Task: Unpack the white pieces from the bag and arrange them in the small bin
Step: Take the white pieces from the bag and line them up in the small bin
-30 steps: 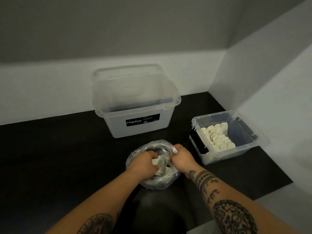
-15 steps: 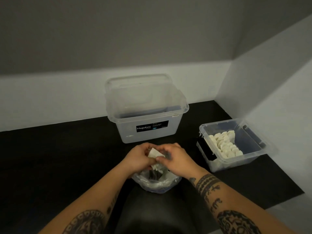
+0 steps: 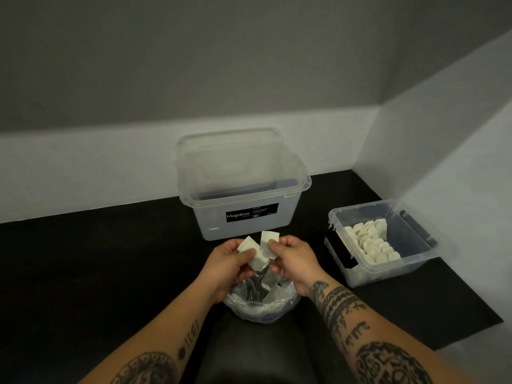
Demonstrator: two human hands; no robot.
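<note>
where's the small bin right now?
Head view: the small bin sits on the right side of the black table by the wall, right of the big bin and the right hand, white pieces lined up inside.

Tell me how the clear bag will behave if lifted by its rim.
Probably floppy: the bag is thin crinkled film, slumped open. Likely light, with few white pieces showing inside. It may sag and let them shift.

2 hands: left hand, right hand. 2 bins: big bin far, small bin right. 1 bag. Approx 3 pcs held; more in small bin, 2 rows, no. unclear.
</note>
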